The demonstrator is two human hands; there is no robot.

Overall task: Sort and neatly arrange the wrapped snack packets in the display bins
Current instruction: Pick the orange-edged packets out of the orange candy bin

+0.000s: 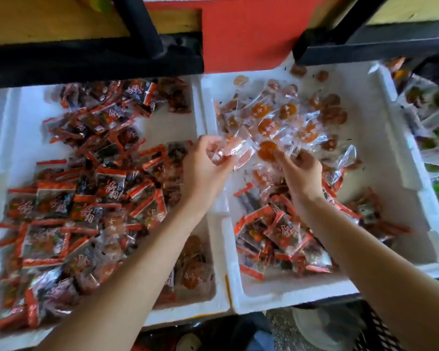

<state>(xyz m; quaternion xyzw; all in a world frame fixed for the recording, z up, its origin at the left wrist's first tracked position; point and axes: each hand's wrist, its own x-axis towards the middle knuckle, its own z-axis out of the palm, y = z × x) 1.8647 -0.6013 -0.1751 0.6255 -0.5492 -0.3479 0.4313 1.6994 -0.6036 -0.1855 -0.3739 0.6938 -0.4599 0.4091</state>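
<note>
The bunch of clear packets (235, 152) is in my left hand (205, 168), fingers curled round the crinkled wrappers, above the wall where the two foam bins meet. Just beside it, my right hand (300, 173) reaches down into the orange disc packets (284, 117) spread over the far half of the right bin (380, 138). Its fingers are bent with the tips at one orange disc, but blur stops me telling whether they pinch it or only touch it.

I judge the step in hand to be gathering the loose clear ones into one stack. To do it well I should take a single packet at a time and lay it flat on the bunch, facing the same way. I should also grip lightly, since slick film is likely to slide apart under a squeeze. The stray red-and-black packets (276, 231) heaped in the near half of this bin belong, I think, with the larger red-and-black heap (61, 198) in the left bin (167, 122), so the sorting looks far from finished.

How many packets I hold is unclear, because the wrappers merge in the glare. My forearms cover parts of both heaps, and some brown discs (195, 272) in the left bin's near corner are half hidden. The further packets (421, 97) at the right edge are cut off and too blurred to name.
</note>
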